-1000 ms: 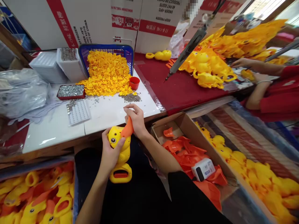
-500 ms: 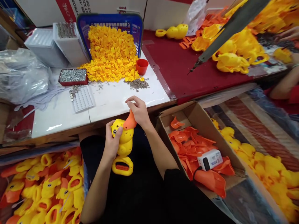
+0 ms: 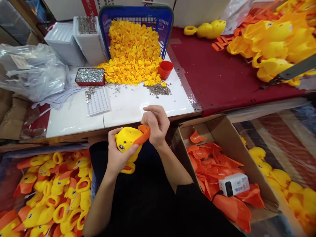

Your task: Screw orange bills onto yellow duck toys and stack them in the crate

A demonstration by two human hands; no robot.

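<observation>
My left hand (image 3: 119, 157) is wrapped round a yellow plastic toy duck (image 3: 129, 136), its thumb lying along the base of the beak. One printed eye shows, and the ring handle at the lower end is partly hidden behind the body. An orange beak (image 3: 143, 135) sits at the duck's head and points up to the right. My right hand (image 3: 157, 125) is closed at the beak's outer edge, with its fingers curled. Whether a small part is also between those fingertips I cannot make out.
A blue basket (image 3: 170, 28) spills small yellow pieces (image 3: 134, 54) onto the white table, beside a red cup (image 3: 165, 69) and loose screws (image 3: 158, 89). Right of my lap, a cardboard box (image 3: 259, 171) holds orange beaks. Finished-looking ducks (image 3: 59, 187) fill a bin at left.
The duck has tipped so its head top faces me more and its handle shows less. The beak has turned with it, and my right hand has curled more. The whole view has shifted.
</observation>
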